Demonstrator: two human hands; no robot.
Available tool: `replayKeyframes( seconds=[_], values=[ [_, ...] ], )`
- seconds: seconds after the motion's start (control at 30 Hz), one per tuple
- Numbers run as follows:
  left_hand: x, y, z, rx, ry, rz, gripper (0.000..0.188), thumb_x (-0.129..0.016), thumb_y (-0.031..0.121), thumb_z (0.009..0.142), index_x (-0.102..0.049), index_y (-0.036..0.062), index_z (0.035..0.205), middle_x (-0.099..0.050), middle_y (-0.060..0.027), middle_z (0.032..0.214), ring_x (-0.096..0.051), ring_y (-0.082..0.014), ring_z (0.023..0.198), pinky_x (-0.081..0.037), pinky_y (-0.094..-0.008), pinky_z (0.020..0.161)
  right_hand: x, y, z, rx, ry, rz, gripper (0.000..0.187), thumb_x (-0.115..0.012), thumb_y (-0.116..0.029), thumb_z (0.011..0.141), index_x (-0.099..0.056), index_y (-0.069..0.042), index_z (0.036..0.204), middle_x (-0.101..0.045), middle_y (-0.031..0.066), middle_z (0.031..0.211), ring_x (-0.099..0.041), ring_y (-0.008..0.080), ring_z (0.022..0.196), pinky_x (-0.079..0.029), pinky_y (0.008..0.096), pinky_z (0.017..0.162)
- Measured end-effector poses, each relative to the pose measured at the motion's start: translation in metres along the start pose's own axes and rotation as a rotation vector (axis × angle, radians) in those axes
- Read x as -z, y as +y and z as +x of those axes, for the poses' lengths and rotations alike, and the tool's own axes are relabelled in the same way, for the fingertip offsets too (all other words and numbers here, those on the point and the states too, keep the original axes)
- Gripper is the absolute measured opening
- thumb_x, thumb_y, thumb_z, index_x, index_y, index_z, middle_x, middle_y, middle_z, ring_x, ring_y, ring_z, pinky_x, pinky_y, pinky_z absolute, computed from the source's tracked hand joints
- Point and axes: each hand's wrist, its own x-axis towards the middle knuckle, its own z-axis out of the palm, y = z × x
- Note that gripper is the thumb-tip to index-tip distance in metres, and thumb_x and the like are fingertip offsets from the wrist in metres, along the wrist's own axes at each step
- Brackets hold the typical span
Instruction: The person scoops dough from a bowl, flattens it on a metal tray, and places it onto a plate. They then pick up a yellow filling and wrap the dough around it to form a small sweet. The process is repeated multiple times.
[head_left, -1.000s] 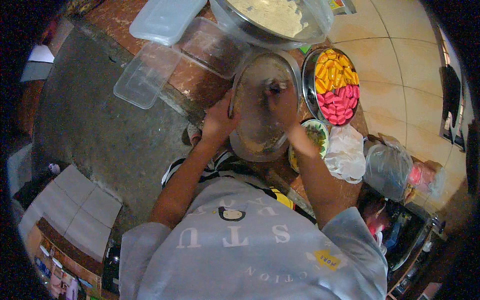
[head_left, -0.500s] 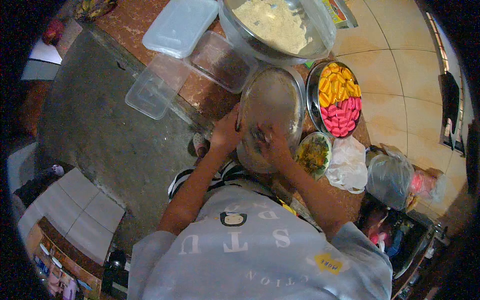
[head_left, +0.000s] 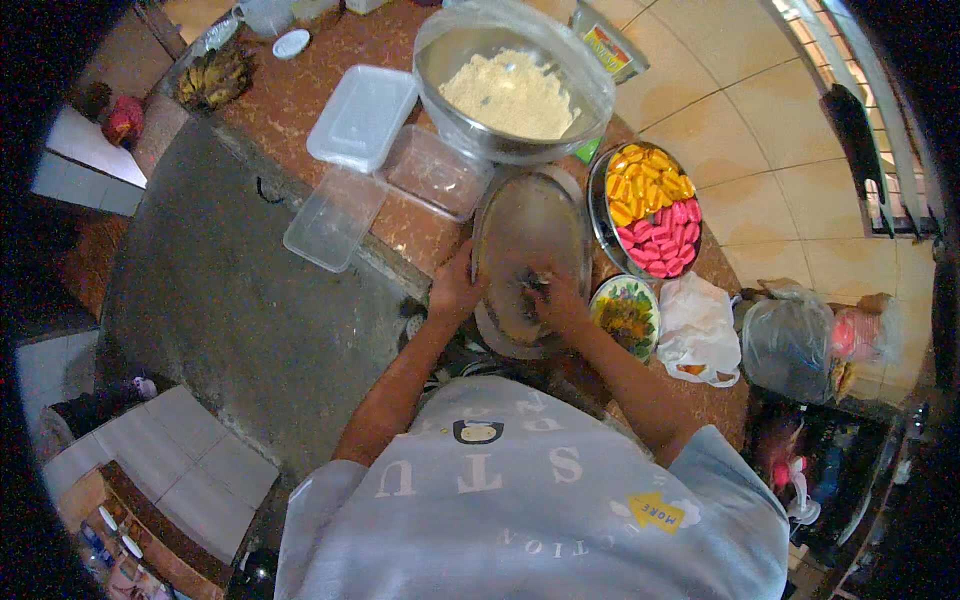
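An oval metal tray [head_left: 545, 215] with a dull, smeared surface lies before me at the counter's edge. My left hand [head_left: 457, 288] is closed on its left rim. Over the tray's lower part, my right hand [head_left: 560, 303] has its fingers bent together around something small and dark that I cannot make out. Right of the tray stands a round metal tray [head_left: 597, 215] of yellow and pink wrapped pieces [head_left: 660, 240]. A steel bowl [head_left: 440, 105] at the far side holds pale, crumbly powder [head_left: 515, 95], with clear plastic over its rim.
Clear plastic containers [head_left: 362, 115] and a flat lid [head_left: 335, 218] lie left of the bowl. A floral plate [head_left: 628, 318] and a white plastic bag [head_left: 698, 325] stand at the right. Bananas [head_left: 215, 78] rest at the far left. A tiled wall [head_left: 770, 210] bounds the right side.
My view has shifted, showing more of the counter's far end. My left hand stays at the oval tray's rim, and my right hand remains over its surface.
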Motion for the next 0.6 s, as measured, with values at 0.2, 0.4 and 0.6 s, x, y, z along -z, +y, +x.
replayKeyframes(
  seconds=[0.2,0.4,0.6],
  values=[
    [0.009,0.010,0.002,0.110,-0.053,-0.048,0.060,-0.069,0.012,0.075,-0.052,0.0013,0.132,-0.064,-0.0201,0.079,-0.064,-0.0360,0.072,-0.051,-0.0423,0.070,0.037,0.043,0.056,-0.182,-0.034,-0.145,0.043,-0.074,-0.024,0.080,-0.062,0.000,0.114,-0.058,0.0204,0.119,-0.058,0.0348,0.108,-0.047,0.0405,0.087],
    [0.013,0.025,-0.001,0.071,-0.063,0.155,0.063,-0.070,0.012,0.077,-0.049,0.0055,0.136,-0.055,-0.0203,0.120,-0.054,-0.0391,0.110,-0.044,-0.0427,0.098,0.073,0.026,0.061,-0.513,-0.212,0.802,0.032,-0.071,-0.023,0.087,-0.065,0.002,0.107,-0.065,0.0096,0.112,-0.061,0.0198,0.103,-0.048,0.0334,0.086],
    [0.005,0.095,-0.026,-0.442,0.006,0.388,0.069,-0.065,0.008,0.072,-0.047,0.0189,0.138,-0.035,-0.0146,0.146,-0.040,-0.0406,0.124,-0.036,-0.0504,0.106,0.071,0.004,0.038,-0.423,-0.209,1.391,0.024,-0.068,-0.017,0.089,-0.064,0.000,0.105,-0.066,0.0055,0.104,-0.061,0.0171,0.099,-0.048,0.0335,0.088]
  ],
)
